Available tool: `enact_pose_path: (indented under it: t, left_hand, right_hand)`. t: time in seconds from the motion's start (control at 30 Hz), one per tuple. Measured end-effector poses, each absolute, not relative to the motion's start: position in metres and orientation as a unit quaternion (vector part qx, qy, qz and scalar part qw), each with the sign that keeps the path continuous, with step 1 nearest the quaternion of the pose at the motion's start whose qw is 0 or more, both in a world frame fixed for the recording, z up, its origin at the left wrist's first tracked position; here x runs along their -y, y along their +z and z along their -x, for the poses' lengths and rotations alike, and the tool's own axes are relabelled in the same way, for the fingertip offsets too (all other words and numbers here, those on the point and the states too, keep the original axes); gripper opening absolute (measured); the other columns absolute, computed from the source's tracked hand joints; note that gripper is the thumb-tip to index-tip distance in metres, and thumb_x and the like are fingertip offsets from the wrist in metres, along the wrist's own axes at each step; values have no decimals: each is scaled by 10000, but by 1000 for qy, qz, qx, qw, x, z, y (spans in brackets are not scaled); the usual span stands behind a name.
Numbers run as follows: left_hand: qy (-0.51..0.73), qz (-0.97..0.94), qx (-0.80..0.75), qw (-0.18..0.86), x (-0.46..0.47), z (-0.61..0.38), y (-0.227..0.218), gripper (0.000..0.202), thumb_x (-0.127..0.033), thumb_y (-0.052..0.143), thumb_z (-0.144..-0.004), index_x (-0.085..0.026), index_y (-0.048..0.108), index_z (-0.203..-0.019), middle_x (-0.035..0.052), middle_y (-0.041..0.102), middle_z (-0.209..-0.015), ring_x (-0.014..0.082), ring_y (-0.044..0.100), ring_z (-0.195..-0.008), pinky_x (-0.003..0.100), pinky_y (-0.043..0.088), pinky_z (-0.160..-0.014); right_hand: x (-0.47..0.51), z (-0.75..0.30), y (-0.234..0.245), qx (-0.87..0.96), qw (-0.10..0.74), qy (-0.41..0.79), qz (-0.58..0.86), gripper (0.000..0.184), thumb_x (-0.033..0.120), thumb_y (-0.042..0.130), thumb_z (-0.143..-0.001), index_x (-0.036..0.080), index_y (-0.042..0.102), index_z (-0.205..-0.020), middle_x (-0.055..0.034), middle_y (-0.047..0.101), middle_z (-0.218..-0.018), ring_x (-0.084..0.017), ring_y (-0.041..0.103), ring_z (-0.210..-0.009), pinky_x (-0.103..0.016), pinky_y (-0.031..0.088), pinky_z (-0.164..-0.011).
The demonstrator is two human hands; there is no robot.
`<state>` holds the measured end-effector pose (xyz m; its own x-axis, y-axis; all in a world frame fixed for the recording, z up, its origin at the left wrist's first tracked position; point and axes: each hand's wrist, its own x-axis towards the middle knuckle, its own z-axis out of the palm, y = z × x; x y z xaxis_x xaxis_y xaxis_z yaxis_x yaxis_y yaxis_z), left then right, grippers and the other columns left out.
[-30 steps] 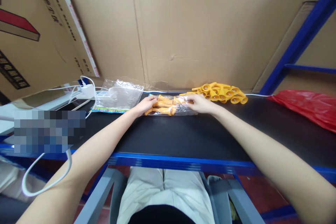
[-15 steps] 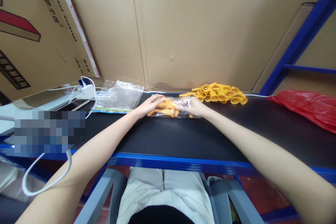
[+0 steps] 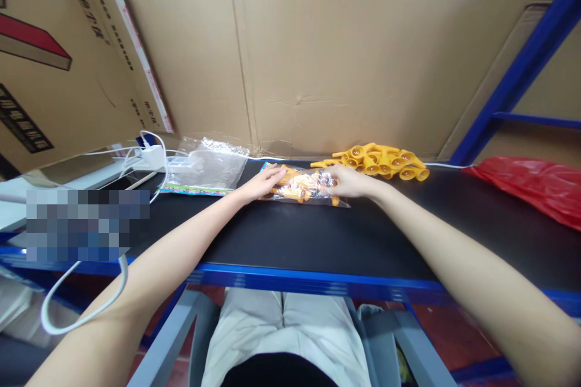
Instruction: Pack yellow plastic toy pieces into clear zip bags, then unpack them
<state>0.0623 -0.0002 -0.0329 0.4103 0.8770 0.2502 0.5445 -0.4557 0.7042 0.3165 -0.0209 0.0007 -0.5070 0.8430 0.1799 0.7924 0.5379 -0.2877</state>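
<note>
A clear plastic bag (image 3: 311, 184) with yellow plastic pieces inside lies flat on the black tabletop in front of me. My left hand (image 3: 259, 185) holds the bag's left end, fingers over the top and thumb beneath. At the bag's right end, my right hand (image 3: 351, 182) grips the film with bent fingers; the fingertips are partly hidden. Just behind the right hand rests a pile of yellow funnel-shaped pieces (image 3: 385, 160) with round open cups and narrow stems.
Flat clear bags (image 3: 211, 169) with a colourful strip lie to the left. Beyond them are a white charger (image 3: 153, 159) and cables. A red plastic bag (image 3: 531, 184) is at the right. Cardboard (image 3: 318, 60) walls the back; a blue rail (image 3: 313, 278) edges the table's front.
My right hand has shifted slightly right and out from behind the film to the bag's right end. The bag's right edge now shows flatter. My left hand stays at the left end.
</note>
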Motion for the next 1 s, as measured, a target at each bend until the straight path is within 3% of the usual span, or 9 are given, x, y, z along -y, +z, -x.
enact_pose_path:
  t: [0.13, 0.23, 0.4, 0.53, 0.67, 0.83, 1.0]
  left_hand:
    - [350, -761, -434, 332, 3, -63, -31, 566, -564, 328, -860, -239, 490, -1294, 46, 385, -1426, 244, 240, -1361, 394, 159, -1112]
    - [373, -744, -412, 371, -1, -62, -34, 580, -577, 314, -860, -245, 456, -1315, 34, 394, -1422, 232, 318, -1327, 370, 232, -1090]
    - [409, -722, -414, 375, -3, -62, -37, 526, -546, 344, -867, -244, 491, -1272, 33, 380, -1431, 224, 327, -1320, 348, 264, -1075]
    - [406, -716, -418, 384, -1, -64, -38, 536, -506, 457, -835, -215, 468, -1286, 82, 459, -1369, 226, 434, -1240, 354, 334, -1031]
    - [381, -738, -418, 368, -4, -63, -41, 575, -405, 568, -787, -189, 436, -1304, 111, 449, -1369, 224, 449, -1223, 349, 344, -1018]
    - [372, -736, -427, 371, -8, -61, -44, 569, -408, 567, -793, -196, 427, -1302, 103, 452, -1369, 225, 447, -1226, 342, 350, -1013]
    - [380, -703, -442, 408, -5, -61, -42, 575, -484, 541, -804, -203, 432, -1294, 105, 461, -1360, 232, 460, -1216, 340, 373, -994]
  right_hand:
    - [20, -311, -7, 852, 257, 208, 406, 353, 383, 635, -706, 173, 681, -986, -53, 681, -999, -221, 623, -916, -323, 500, -796]
    - [21, -306, -13, 823, 313, 257, 398, 412, 443, 675, -667, 146, 687, -951, -74, 686, -978, -225, 635, -895, -343, 509, -804]
    - [20, -302, -20, 814, 327, 292, 381, 494, 436, 705, -639, 142, 655, -1033, -92, 692, -952, -221, 648, -825, -350, 524, -771]
    - [19, -298, -22, 810, 356, 275, 376, 428, 420, 687, -657, 152, 662, -989, -79, 691, -949, -237, 641, -868, -348, 513, -780]
    - [18, -295, -19, 836, 329, 216, 382, 271, 348, 646, -685, 157, 671, -876, -72, 686, -939, -237, 624, -893, -335, 484, -798]
    - [16, -301, -13, 783, 309, 117, 527, 198, 166, 577, -641, 144, 612, -835, -87, 652, -883, -205, 597, -798, -316, 463, -721]
    - [18, -306, -11, 743, 246, 262, 565, 181, 152, 490, -671, 163, 611, -805, -34, 581, -568, -148, 507, -486, -286, 418, -488]
